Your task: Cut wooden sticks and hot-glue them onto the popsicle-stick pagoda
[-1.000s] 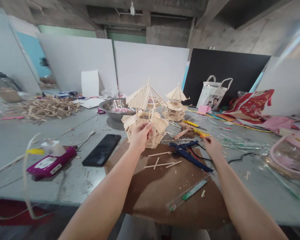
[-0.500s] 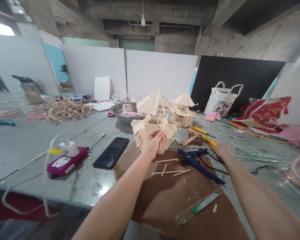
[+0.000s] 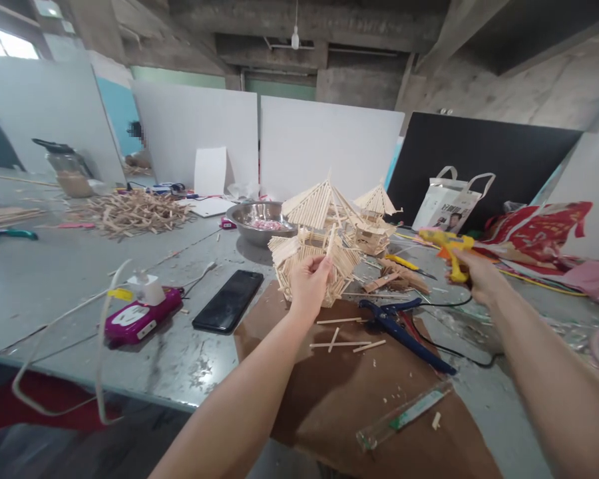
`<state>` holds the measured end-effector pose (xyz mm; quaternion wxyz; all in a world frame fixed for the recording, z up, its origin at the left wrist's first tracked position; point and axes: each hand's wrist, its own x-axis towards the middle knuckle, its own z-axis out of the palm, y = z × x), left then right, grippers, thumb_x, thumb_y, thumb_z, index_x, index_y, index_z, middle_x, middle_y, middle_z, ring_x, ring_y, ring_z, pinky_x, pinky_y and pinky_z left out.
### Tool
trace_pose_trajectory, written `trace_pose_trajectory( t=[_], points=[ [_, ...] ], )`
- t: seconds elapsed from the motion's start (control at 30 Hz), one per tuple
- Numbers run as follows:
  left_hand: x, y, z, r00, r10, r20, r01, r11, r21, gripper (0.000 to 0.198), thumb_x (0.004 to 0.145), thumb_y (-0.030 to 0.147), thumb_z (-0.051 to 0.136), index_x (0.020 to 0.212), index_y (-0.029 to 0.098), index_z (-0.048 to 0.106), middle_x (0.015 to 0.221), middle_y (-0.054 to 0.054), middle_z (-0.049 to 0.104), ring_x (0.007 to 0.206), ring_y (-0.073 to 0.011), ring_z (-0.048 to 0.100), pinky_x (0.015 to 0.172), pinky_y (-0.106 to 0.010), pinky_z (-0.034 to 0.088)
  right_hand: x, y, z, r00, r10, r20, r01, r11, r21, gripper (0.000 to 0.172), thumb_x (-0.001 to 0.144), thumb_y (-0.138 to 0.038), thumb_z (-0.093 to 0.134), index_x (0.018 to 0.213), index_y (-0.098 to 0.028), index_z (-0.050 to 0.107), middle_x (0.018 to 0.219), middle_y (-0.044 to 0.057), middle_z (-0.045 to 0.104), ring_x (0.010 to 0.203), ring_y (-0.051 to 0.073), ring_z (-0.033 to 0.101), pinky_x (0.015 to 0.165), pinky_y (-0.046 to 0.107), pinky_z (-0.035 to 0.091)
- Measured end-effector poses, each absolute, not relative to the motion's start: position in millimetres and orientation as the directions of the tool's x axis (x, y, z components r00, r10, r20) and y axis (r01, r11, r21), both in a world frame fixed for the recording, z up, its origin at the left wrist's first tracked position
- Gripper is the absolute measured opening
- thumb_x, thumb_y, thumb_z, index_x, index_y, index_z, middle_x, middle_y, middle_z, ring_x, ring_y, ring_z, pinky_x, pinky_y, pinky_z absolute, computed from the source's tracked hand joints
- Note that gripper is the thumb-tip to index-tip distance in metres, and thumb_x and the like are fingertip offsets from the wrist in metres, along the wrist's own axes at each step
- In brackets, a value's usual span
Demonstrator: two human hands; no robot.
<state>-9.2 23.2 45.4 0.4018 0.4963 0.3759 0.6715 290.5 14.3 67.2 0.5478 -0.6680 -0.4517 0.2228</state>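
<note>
My left hand (image 3: 310,283) is closed with thumb and fingers pinching a short wooden stick (image 3: 332,241) that points upward. Right behind it stands a pavilion model (image 3: 315,207) built of thin wooden sticks, with a peaked roof; the hand hides part of its base, and I cannot tell whether they touch. Raised over the right side of the table, my right hand (image 3: 474,274) is wrapped round the handle of a yellow glue gun (image 3: 442,241), its nozzle pointing left. A black cord (image 3: 459,303) trails below it. Several loose sticks (image 3: 339,344) lie on the brown board (image 3: 339,406).
Blue-handled cutters (image 3: 404,332) and a clear plastic sleeve (image 3: 404,419) lie on the board. A second stick model (image 3: 372,233) stands behind, beside a metal bowl (image 3: 259,233). Left are a phone (image 3: 229,303), a purple power strip (image 3: 142,318) and a stick pile (image 3: 140,216).
My right hand has lifted the yellow glue gun up off the table. The left hand keeps its pinch on the stick. The whole view has shifted slightly.
</note>
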Motion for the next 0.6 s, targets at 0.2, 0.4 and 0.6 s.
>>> trace_pose_trajectory(
  t=[0.2,0.4,0.6],
  points=[
    [-3.1,15.9,49.0,-0.161,0.929,0.333,-0.164,-0.358,0.919,0.018,0.063,0.030,0.057,0.057,0.013,0.056,0.043,0.005,0.046,0.035,-0.0027,0.034,0.037,-0.017,0.026,229.6,-4.7,125.2,0.191,0.921,0.339,0.240,0.291,-0.926,0.014,0.066,-0.026,0.060,0.070,-0.016,0.050,0.048,-0.002,0.047,0.037,0.009,0.046,0.037,0.022,0.037],
    [-2.5,19.5,45.2,-0.134,0.933,0.334,-0.188,-0.354,0.916,0.022,0.064,0.033,0.056,0.054,0.014,0.053,0.043,0.005,0.045,0.036,-0.0031,0.034,0.036,-0.017,0.026,185.0,-6.1,148.7,-0.071,0.889,0.452,0.345,0.447,-0.825,0.012,0.066,-0.024,0.059,0.075,-0.016,0.056,0.072,0.003,0.059,0.036,0.005,0.043,0.036,0.023,0.036],
    [-2.4,22.6,41.8,-0.120,0.938,0.325,-0.211,-0.344,0.915,0.021,0.064,0.034,0.056,0.056,0.014,0.053,0.044,0.004,0.045,0.037,-0.0035,0.035,0.037,-0.017,0.026,160.0,7.7,148.7,-0.185,0.875,0.447,0.483,0.477,-0.734,0.011,0.067,-0.028,0.060,0.068,-0.018,0.057,0.055,-0.001,0.051,0.032,0.005,0.038,0.032,0.023,0.031]
  ],
)
